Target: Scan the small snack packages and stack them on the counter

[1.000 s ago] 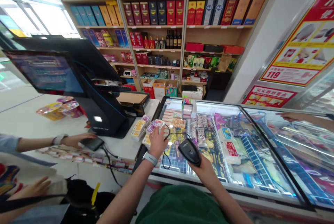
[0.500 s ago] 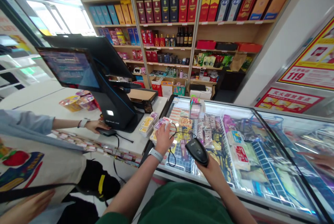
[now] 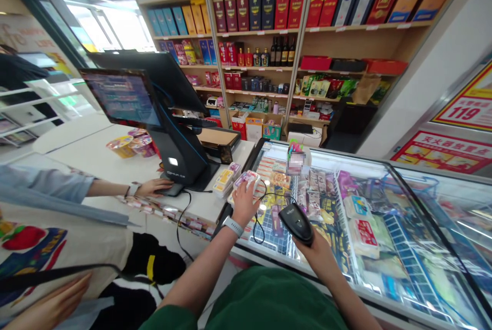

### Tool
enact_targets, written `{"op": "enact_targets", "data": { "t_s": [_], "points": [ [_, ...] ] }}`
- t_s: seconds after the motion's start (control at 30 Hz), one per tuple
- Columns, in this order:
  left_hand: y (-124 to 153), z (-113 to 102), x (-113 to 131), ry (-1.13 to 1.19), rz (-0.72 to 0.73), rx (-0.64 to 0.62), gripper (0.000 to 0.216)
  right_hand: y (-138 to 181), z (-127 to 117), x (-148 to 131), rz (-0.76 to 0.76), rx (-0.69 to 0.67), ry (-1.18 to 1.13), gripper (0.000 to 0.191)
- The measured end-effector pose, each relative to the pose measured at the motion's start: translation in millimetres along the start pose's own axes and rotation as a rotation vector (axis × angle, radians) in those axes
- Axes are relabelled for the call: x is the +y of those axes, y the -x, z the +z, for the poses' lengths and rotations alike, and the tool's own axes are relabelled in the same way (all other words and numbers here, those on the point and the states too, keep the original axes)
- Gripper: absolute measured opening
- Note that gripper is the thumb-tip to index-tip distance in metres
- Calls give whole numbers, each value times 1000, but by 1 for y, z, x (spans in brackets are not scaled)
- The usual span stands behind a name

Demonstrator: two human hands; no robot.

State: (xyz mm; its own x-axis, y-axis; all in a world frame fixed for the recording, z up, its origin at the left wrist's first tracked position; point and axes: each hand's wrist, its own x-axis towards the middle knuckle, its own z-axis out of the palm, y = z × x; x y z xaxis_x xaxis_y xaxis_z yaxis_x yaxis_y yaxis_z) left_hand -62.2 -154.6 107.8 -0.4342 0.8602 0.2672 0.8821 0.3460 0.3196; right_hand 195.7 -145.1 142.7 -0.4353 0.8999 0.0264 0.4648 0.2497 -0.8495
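My left hand [image 3: 245, 206] lies with its fingers stretched over a purple-and-white pack [image 3: 248, 179] on the freezer's edge. Whether the fingertips grip that pack cannot be made out. My right hand [image 3: 313, 248] is wrapped round a black barcode scanner [image 3: 295, 221], held above the freezer's glass lid. The scanner's cable [image 3: 257, 235] loops beside my left hand. Just left of the pack, yellow and purple packs [image 3: 223, 181] are stacked on the white counter [image 3: 200, 204].
A co-worker's hand [image 3: 156, 186] rests at a flat black device [image 3: 171, 190] below the checkout screen [image 3: 121, 97]. Cup-shaped packages [image 3: 121, 146] stand behind. The glass-topped freezer [image 3: 346, 161] holds bagged food. Shelves [image 3: 253, 35] of boxes and bottles line the back.
The view has turned slightly left, so the scene sits further right. My hands keep about the same places on the pack and scanner. A hand seen at the right edge is gone.
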Motion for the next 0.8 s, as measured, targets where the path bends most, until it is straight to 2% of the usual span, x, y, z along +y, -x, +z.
{"op": "enact_targets", "data": {
  "t_s": [0.3,0.8],
  "points": [
    [1,6,0,-6,16,-6,68,2,-3,-8,21,1,16,44],
    [4,6,9,10,24,-45,69,6,-5,2,9,1,2,43]
  ]
}}
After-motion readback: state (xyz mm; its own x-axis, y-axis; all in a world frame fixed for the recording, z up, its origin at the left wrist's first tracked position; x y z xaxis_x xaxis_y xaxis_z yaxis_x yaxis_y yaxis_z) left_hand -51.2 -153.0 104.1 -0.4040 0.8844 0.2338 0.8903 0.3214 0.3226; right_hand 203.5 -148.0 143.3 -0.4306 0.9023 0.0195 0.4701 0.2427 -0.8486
